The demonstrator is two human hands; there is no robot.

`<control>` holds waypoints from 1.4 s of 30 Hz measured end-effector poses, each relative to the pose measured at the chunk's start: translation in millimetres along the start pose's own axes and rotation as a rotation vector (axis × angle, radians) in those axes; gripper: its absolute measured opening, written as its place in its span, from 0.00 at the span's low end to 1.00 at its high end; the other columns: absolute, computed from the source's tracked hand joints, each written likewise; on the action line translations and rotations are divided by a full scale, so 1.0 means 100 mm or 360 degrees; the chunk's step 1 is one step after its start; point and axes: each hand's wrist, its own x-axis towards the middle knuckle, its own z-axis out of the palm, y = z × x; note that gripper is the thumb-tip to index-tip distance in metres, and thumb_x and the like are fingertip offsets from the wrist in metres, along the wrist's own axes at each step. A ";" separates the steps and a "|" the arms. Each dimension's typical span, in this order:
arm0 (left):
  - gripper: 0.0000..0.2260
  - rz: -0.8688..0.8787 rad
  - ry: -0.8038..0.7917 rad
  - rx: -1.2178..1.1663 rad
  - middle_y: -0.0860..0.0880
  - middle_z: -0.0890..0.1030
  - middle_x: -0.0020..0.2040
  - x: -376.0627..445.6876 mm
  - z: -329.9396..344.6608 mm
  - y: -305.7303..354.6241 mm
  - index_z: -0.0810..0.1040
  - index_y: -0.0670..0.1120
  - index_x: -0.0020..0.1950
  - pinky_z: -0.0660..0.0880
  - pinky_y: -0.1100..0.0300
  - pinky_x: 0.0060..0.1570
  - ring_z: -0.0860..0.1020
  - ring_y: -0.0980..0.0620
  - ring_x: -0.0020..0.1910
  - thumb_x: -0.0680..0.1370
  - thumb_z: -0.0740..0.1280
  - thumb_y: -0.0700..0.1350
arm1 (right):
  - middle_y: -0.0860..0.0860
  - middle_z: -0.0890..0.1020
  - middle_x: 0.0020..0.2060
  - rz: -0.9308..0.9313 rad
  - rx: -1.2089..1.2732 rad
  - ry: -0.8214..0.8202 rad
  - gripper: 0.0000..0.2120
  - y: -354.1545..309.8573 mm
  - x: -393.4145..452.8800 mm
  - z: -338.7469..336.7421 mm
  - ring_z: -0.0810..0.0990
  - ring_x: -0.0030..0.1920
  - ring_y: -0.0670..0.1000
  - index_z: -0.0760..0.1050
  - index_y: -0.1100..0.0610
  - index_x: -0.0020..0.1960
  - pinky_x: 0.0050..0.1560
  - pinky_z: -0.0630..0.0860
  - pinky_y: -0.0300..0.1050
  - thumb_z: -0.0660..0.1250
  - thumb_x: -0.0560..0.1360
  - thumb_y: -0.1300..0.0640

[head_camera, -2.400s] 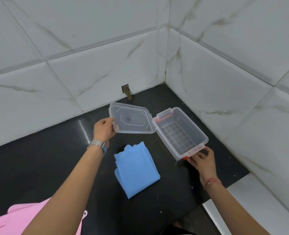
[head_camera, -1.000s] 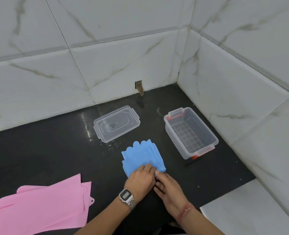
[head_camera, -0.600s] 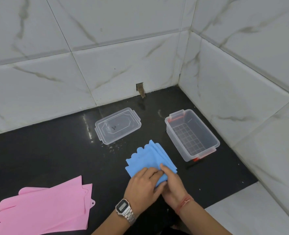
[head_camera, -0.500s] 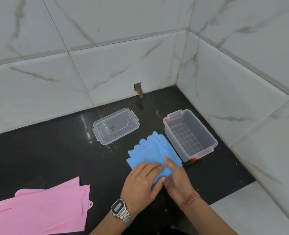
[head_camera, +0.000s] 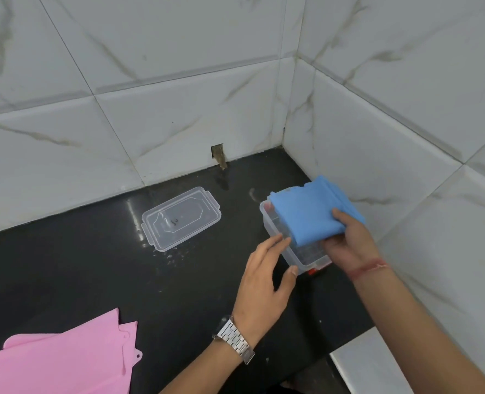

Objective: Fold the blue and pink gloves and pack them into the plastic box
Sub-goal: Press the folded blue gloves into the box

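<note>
Gripping: the right hand (head_camera: 346,240) is closed on the folded blue gloves (head_camera: 309,213), thumb on top and fingers under the near edge, holding the bundle over the plastic box (head_camera: 289,253).
Blue gloves: folded into a flat pad, clear of the counter, spread across the far part of the box and hanging past its rim on the wall side; whether the pad touches the rim cannot be told.
Left hand: the left hand (head_camera: 266,277) is spread wide and grips nothing; its fingertips rest on the box's near-left wall, thumb near the front corner, apparently steadying it.
Step in hand: lowering the blue pad into the box, by my reading.
Risk, overhang: the pad looks wider than the opening, so an edge may catch on the rim and the fold spring apart.
Risk, box: it is light and clear, and a push downward could slide or tip it on the glossy black counter (head_camera: 79,265) if the left hand lets go.
Pink gloves: the pink gloves (head_camera: 62,362) lie flat at the near-left edge, well apart from the box, not yet folded.
Lid: the lid (head_camera: 181,218) lies on the counter to the left of the box, apart from it.
In the way: nothing lies between the pad and the opening; the tiled walls (head_camera: 406,137) stand just beside the box on the right.
</note>
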 end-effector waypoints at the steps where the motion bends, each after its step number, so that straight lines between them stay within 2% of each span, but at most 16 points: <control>1: 0.21 0.0002 -0.0026 0.0001 0.60 0.65 0.72 0.00 0.03 0.00 0.68 0.54 0.72 0.56 0.79 0.63 0.62 0.65 0.70 0.79 0.64 0.50 | 0.59 0.80 0.58 0.0007 0.0012 -0.0017 0.10 -0.02 0.06 0.01 0.81 0.53 0.57 0.71 0.60 0.60 0.49 0.80 0.56 0.59 0.79 0.64; 5: 0.19 0.0006 -0.0104 0.0014 0.61 0.67 0.70 -0.03 0.11 -0.02 0.69 0.54 0.71 0.59 0.77 0.63 0.64 0.66 0.69 0.79 0.64 0.50 | 0.59 0.86 0.45 0.0064 0.0130 -0.0216 0.09 -0.12 0.27 0.08 0.86 0.45 0.57 0.73 0.62 0.58 0.41 0.83 0.55 0.60 0.79 0.64; 8: 0.18 -0.0004 -0.0134 0.0024 0.60 0.69 0.69 -0.03 0.14 -0.08 0.71 0.53 0.70 0.63 0.71 0.65 0.66 0.65 0.67 0.79 0.64 0.48 | 0.59 0.85 0.48 0.0145 0.0125 -0.0256 0.12 -0.08 0.42 0.04 0.86 0.47 0.58 0.72 0.62 0.62 0.41 0.83 0.54 0.61 0.78 0.64; 11: 0.18 -0.0028 -0.0148 0.0051 0.60 0.70 0.68 -0.03 0.16 -0.16 0.72 0.53 0.69 0.66 0.67 0.65 0.68 0.65 0.66 0.79 0.64 0.48 | 0.60 0.82 0.55 0.0279 -0.0050 -0.0072 0.19 0.10 0.52 -0.17 0.81 0.53 0.61 0.69 0.61 0.68 0.46 0.81 0.59 0.62 0.78 0.65; 14: 0.17 -0.0031 -0.0130 0.0088 0.61 0.71 0.67 0.00 0.18 -0.24 0.73 0.54 0.68 0.68 0.65 0.65 0.69 0.64 0.65 0.78 0.65 0.47 | 0.61 0.80 0.59 0.0343 -0.0236 0.0054 0.18 0.19 0.55 -0.33 0.80 0.55 0.62 0.71 0.57 0.64 0.43 0.81 0.61 0.66 0.75 0.65; 18: 0.18 0.0057 -0.0083 0.0270 0.57 0.71 0.69 0.19 0.22 -0.26 0.71 0.53 0.68 0.67 0.64 0.66 0.68 0.60 0.66 0.78 0.65 0.47 | 0.60 0.81 0.55 0.0322 -0.0335 0.0109 0.18 0.13 0.58 -0.34 0.82 0.51 0.62 0.71 0.59 0.65 0.37 0.82 0.56 0.65 0.75 0.65; 22: 0.18 0.0263 -0.0010 0.0477 0.50 0.71 0.71 0.57 0.29 -0.09 0.73 0.49 0.68 0.67 0.55 0.63 0.68 0.50 0.69 0.78 0.65 0.48 | 0.60 0.83 0.51 0.0286 -0.0410 0.0155 0.18 0.06 0.57 -0.35 0.83 0.47 0.60 0.72 0.61 0.65 0.32 0.81 0.51 0.65 0.76 0.63; 26: 0.18 0.0331 -0.0208 0.0850 0.46 0.68 0.74 0.98 0.45 0.05 0.70 0.47 0.71 0.58 0.51 0.73 0.62 0.46 0.74 0.82 0.56 0.49 | 0.61 0.82 0.53 0.0275 -0.0377 0.0136 0.18 0.05 0.54 -0.41 0.83 0.48 0.58 0.72 0.62 0.66 0.33 0.81 0.49 0.63 0.77 0.63; 28: 0.19 0.0291 -0.0323 0.0960 0.46 0.66 0.74 1.12 0.55 0.08 0.68 0.47 0.72 0.54 0.51 0.74 0.60 0.45 0.75 0.83 0.53 0.49 | 0.61 0.82 0.51 0.0295 -0.0364 0.0160 0.17 0.08 0.51 -0.44 0.82 0.48 0.58 0.72 0.62 0.66 0.36 0.81 0.52 0.63 0.78 0.63; 31: 0.20 0.0191 -0.0510 0.1034 0.45 0.62 0.76 1.26 0.68 0.04 0.63 0.47 0.75 0.52 0.49 0.74 0.56 0.42 0.76 0.83 0.51 0.49 | 0.62 0.80 0.55 0.0371 -0.0312 0.0202 0.15 0.13 0.48 -0.46 0.81 0.52 0.61 0.73 0.62 0.65 0.46 0.78 0.58 0.62 0.79 0.63; 34: 0.22 0.0038 -0.0685 0.1044 0.46 0.55 0.78 1.32 0.78 -0.07 0.55 0.50 0.78 0.53 0.46 0.74 0.52 0.39 0.76 0.83 0.48 0.51 | 0.63 0.80 0.56 0.0380 -0.0257 0.0195 0.07 0.14 0.47 -0.43 0.77 0.60 0.63 0.75 0.62 0.56 0.56 0.75 0.59 0.60 0.80 0.64; 36: 0.23 0.0016 -0.0763 0.1123 0.46 0.50 0.79 1.31 0.87 -0.14 0.49 0.50 0.79 0.50 0.45 0.75 0.48 0.38 0.77 0.83 0.46 0.52 | 0.62 0.80 0.55 0.0374 -0.0249 0.0205 0.06 0.14 0.48 -0.41 0.75 0.63 0.64 0.74 0.61 0.52 0.59 0.73 0.61 0.59 0.79 0.65; 39: 0.25 -0.0009 -0.0783 0.1175 0.46 0.46 0.80 1.34 0.96 -0.20 0.44 0.51 0.79 0.46 0.44 0.75 0.44 0.38 0.77 0.83 0.44 0.54 | 0.64 0.76 0.62 0.0339 -0.0273 0.0247 0.12 0.12 0.48 -0.37 0.75 0.63 0.64 0.72 0.62 0.62 0.65 0.71 0.62 0.61 0.79 0.65; 42: 0.25 -0.0049 -0.0792 0.1141 0.46 0.42 0.79 1.39 1.02 -0.25 0.41 0.52 0.79 0.44 0.44 0.75 0.43 0.40 0.77 0.83 0.43 0.56 | 0.63 0.74 0.65 0.0302 -0.0277 0.0246 0.18 0.11 0.46 -0.36 0.73 0.65 0.63 0.69 0.61 0.69 0.68 0.68 0.62 0.61 0.80 0.63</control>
